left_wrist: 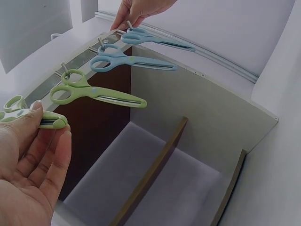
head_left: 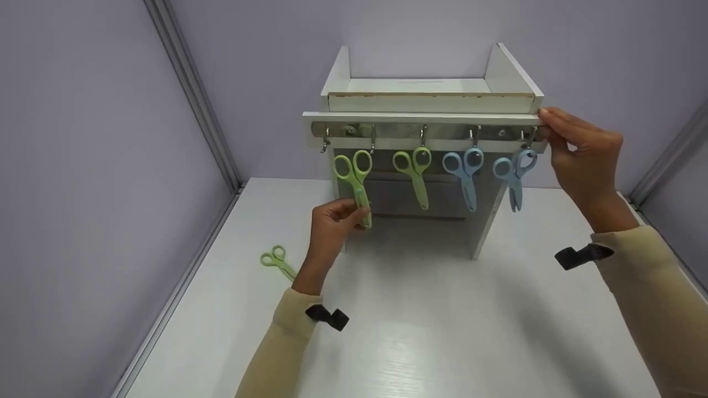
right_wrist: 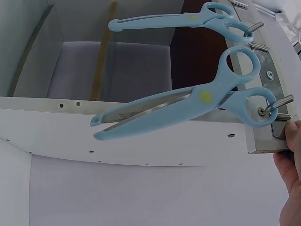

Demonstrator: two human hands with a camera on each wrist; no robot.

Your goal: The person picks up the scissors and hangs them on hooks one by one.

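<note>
My left hand (left_wrist: 28, 174) pinches the blade tip of the green scissors (head_left: 354, 182) hanging at the rack's (head_left: 426, 132) left end. I judge them light, stiff plastic; best held by the sheathed blades. My right hand (head_left: 581, 160) grips the rack's right end. No readable writing.

The head camera looks down from the near side at the white wooden shelf (head_left: 431, 102). Each wrist camera sits close under its metal hook rail (left_wrist: 70, 70), sharing the hanging blue plastic scissors (right_wrist: 188, 101).
</note>
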